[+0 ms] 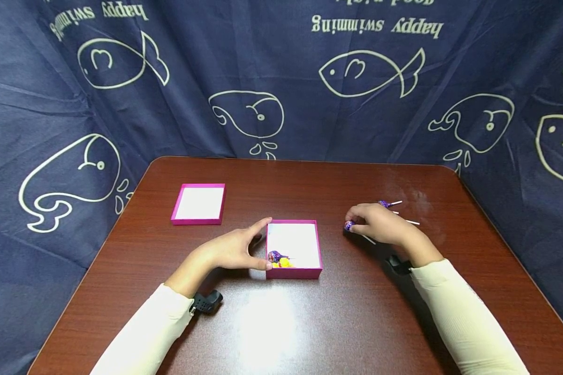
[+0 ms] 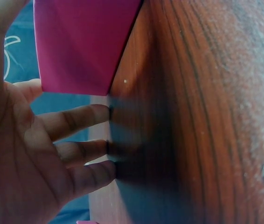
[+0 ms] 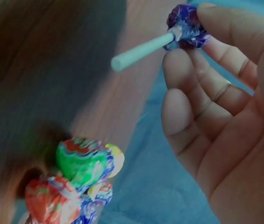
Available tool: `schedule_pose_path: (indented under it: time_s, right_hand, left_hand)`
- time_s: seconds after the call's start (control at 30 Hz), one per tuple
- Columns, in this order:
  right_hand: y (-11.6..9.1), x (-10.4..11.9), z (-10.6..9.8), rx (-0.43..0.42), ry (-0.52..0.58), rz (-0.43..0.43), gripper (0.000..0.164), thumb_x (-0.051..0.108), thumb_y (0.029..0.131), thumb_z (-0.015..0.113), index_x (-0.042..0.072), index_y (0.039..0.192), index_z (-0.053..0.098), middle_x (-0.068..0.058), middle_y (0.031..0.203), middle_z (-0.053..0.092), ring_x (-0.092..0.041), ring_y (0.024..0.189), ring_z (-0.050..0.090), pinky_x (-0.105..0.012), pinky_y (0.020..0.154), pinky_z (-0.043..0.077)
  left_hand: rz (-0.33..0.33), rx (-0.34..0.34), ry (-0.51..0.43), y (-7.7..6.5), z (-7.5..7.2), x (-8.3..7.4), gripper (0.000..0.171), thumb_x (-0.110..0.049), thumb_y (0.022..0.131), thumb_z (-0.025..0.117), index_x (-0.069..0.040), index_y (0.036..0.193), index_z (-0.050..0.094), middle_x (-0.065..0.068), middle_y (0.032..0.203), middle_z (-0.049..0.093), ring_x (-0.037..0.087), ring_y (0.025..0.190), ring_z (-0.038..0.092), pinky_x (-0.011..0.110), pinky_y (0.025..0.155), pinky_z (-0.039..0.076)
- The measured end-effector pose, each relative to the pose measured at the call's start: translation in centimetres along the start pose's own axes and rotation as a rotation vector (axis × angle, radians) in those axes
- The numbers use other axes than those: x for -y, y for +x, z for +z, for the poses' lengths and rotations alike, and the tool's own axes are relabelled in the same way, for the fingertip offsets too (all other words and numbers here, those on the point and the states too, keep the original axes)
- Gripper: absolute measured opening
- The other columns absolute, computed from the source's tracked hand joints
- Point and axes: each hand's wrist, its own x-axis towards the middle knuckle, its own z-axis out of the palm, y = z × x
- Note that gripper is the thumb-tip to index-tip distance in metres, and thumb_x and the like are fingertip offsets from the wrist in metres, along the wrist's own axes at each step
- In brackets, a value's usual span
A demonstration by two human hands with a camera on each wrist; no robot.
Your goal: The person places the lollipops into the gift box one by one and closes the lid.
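Observation:
A pink-walled box (image 1: 293, 274) with a white inside stands on the table. Inside, at its near left corner, lie a purple-wrapped lollipop (image 1: 275, 256) and yellow-wrapped candy (image 1: 285, 263). My left hand (image 1: 232, 250) touches the box's left side, thumb at the near corner and forefinger at the far one. In the left wrist view its other fingers (image 2: 83, 119) spread beside the pink wall (image 2: 85, 46). To the right of the box, my right hand (image 1: 380, 224) pinches a purple lollipop (image 3: 185, 25) by its wrapped head, the white stick pointing away from the palm.
Beyond the right hand lie more lollipops, among them a purple one (image 1: 383, 204); the right wrist view shows green (image 3: 83, 161) and red (image 3: 52, 198) wrappers. A shallow pink-edged lid (image 1: 197, 221) lies at the back left. Blue printed cloth (image 1: 281, 62) hangs behind the table (image 1: 356, 312).

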Motion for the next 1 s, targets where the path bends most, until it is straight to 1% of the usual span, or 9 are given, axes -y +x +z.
schedule_pose_path:
  time_s: [0.17, 0.33, 0.43, 0.57, 0.73, 0.9, 1.0]
  right_hand:
    - [0.1, 0.5, -0.3, 0.012, 0.068, -0.001, 0.011, 0.004, 0.088, 0.072, 0.013, 0.095, 0.069, 0.009, 0.089, 0.065, -0.012, 0.083, 0.059, -0.037, 0.076, 0.049]
    - [0.4, 1.4, -0.7, 0.029, 0.088, 0.001, 0.012, 0.005, 0.089, 0.072, 0.014, 0.097, 0.069, 0.010, 0.091, 0.064, -0.010, 0.084, 0.059, -0.035, 0.077, 0.049]
    - [0.6, 2.0, -1.0, 0.042, 0.110, -0.013, 0.013, 0.006, 0.090, 0.071, 0.014, 0.099, 0.069, 0.010, 0.093, 0.065, -0.011, 0.087, 0.059, -0.036, 0.078, 0.049]
    - [0.9, 2.9, -1.4, 0.044, 0.135, -0.051, 0.014, 0.006, 0.090, 0.072, 0.014, 0.101, 0.070, 0.010, 0.097, 0.065, -0.011, 0.089, 0.060, -0.037, 0.079, 0.050]
    - [1.7, 4.1, -1.9, 0.044, 0.144, -0.105, 0.016, 0.005, 0.089, 0.071, 0.015, 0.102, 0.070, 0.010, 0.098, 0.065, -0.011, 0.089, 0.061, -0.036, 0.079, 0.050]
    - [2.6, 5.4, -2.2, 0.076, 0.137, -0.122, 0.015, 0.008, 0.091, 0.070, 0.015, 0.104, 0.069, 0.011, 0.099, 0.063, -0.009, 0.090, 0.060, -0.032, 0.079, 0.050]
    - [3.3, 6.5, -2.4, 0.098, 0.142, -0.122, 0.015, 0.009, 0.091, 0.070, 0.015, 0.105, 0.069, 0.010, 0.099, 0.063, -0.010, 0.087, 0.058, -0.032, 0.076, 0.050]
  left_hand:
    - [0.002, 0.000, -0.006, 0.0, 0.0, -0.1, 0.112, -0.061, 0.076, 0.078, -0.018, 0.160, 0.017, 0.015, 0.151, 0.042, 0.024, 0.136, 0.044, 0.043, 0.112, 0.033]
    - [-0.009, 0.003, -0.006, 0.0, 0.2, -0.1, 0.113, -0.062, 0.075, 0.078, -0.020, 0.160, 0.017, 0.014, 0.152, 0.042, 0.022, 0.137, 0.043, 0.042, 0.113, 0.033]
    - [-0.020, 0.006, -0.001, 0.0, 0.2, -0.1, 0.113, -0.063, 0.075, 0.077, -0.020, 0.160, 0.016, 0.013, 0.153, 0.041, 0.022, 0.137, 0.042, 0.041, 0.112, 0.033]
    - [-0.011, 0.005, 0.001, 0.1, 0.1, 0.0, 0.113, -0.062, 0.076, 0.078, -0.019, 0.160, 0.016, 0.014, 0.152, 0.042, 0.024, 0.136, 0.043, 0.043, 0.112, 0.034]
    - [0.000, 0.001, 0.009, 0.1, 0.1, 0.0, 0.112, -0.061, 0.076, 0.078, -0.018, 0.160, 0.017, 0.016, 0.150, 0.044, 0.025, 0.135, 0.045, 0.043, 0.111, 0.034]
    - [0.001, 0.003, 0.013, 0.1, 0.1, 0.1, 0.112, -0.061, 0.076, 0.077, -0.017, 0.160, 0.017, 0.017, 0.149, 0.044, 0.026, 0.135, 0.045, 0.043, 0.111, 0.034]
    - [-0.006, 0.003, 0.015, 0.0, 0.0, 0.1, 0.112, -0.061, 0.076, 0.077, -0.018, 0.160, 0.017, 0.017, 0.150, 0.044, 0.025, 0.136, 0.044, 0.043, 0.112, 0.034]
